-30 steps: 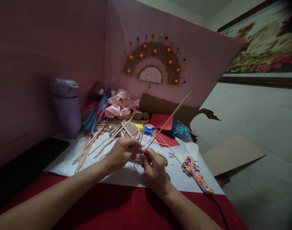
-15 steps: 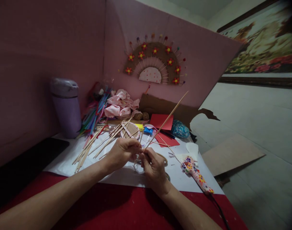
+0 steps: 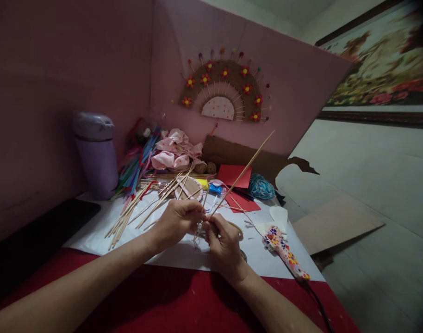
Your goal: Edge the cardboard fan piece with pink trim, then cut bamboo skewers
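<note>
My right hand [image 3: 224, 243] is closed around the lower end of a thin wooden stick [image 3: 244, 172], which slants up and to the right. Touching it at the fingertips, my left hand [image 3: 179, 221] is pinched shut; a short thin stick rises at its fingers, but what it grips is hidden. Pale strands [image 3: 196, 240] dangle beneath both hands. Partly covered by my right hand, scissors [image 3: 239, 230] lie on the white sheet [image 3: 170, 259]. A bundle of loose wooden sticks [image 3: 123, 222] spreads to the left, beside a round cardboard disc [image 3: 189, 188] with a pink rim.
A flower-patterned glue gun [image 3: 284, 252] with a cord lies at right. Behind are red paper [image 3: 234, 175], blue yarn [image 3: 262, 187], pink cloth [image 3: 175, 150] and coloured strips [image 3: 138, 162]. A purple tumbler [image 3: 97, 162] stands left, near a black flat object [image 3: 72, 219].
The wooden stick's upper tip has shifted very slightly up and to the right. Both hands stay in nearly the same place and grip.
</note>
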The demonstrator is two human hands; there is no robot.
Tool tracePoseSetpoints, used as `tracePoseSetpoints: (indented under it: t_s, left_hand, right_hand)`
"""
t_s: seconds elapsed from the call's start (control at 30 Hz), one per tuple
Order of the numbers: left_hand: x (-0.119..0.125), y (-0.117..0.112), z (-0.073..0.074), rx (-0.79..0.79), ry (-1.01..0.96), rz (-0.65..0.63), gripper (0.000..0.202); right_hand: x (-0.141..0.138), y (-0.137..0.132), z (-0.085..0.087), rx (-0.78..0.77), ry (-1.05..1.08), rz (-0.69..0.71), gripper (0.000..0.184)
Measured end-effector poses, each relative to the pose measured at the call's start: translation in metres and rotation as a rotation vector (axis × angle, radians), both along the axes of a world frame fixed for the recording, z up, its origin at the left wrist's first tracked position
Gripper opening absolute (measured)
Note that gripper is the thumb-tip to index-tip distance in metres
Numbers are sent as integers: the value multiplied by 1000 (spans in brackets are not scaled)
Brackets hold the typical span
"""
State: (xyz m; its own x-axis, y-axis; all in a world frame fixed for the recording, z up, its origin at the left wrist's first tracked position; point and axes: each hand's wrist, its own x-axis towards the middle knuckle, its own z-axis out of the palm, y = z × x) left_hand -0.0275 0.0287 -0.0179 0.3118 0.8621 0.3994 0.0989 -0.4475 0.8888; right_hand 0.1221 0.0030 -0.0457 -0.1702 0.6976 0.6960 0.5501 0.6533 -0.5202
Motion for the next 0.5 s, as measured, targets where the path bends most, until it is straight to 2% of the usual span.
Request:
tracePoseSetpoints:
  t_s: [0.5]
  left_hand:
    - [0,0,-3,0,-4,-15,18]
  right_hand:
    - [0,0,0,-17,-21,-10,12]
